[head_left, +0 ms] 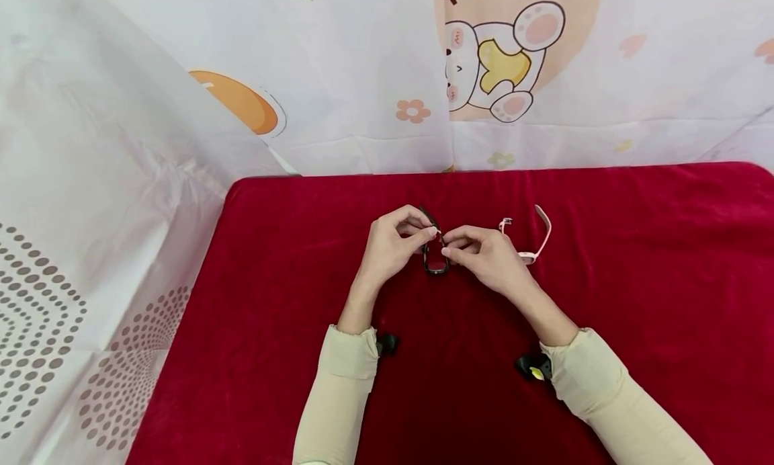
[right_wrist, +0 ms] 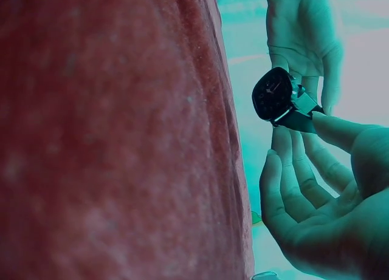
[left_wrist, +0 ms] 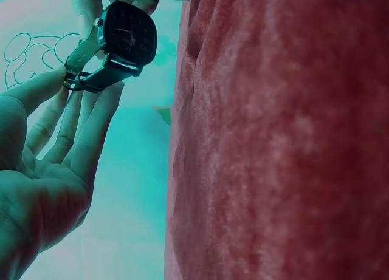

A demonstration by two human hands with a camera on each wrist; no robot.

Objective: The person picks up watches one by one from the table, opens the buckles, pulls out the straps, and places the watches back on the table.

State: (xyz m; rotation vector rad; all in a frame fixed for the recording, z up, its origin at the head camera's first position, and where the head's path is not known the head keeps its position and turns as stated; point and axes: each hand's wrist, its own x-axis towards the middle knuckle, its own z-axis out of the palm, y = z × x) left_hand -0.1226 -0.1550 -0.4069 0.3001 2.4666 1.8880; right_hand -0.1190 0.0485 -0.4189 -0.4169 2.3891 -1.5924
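Note:
A black wristwatch (head_left: 437,271) with a squarish dial is held up between both hands over the red cloth. My left hand (head_left: 390,244) pinches its strap between thumb and fingers; in the left wrist view the thumb tip lies right at the buckle (left_wrist: 75,81). From the other side, my right hand (head_left: 486,255) pinches the strap too, thumb against fingers. The strap forms a loop behind the watch case (right_wrist: 271,95), whose dark face shows in the right wrist view. Part of the strap is hidden by the fingers.
A pale pink wristwatch (head_left: 528,257) lies on the red cloth (head_left: 653,304), just beyond the right hand, its strap spread apart. White patterned curtains (head_left: 363,109) hang behind the table and at its left. Black devices (head_left: 388,345) sit at both sleeve cuffs.

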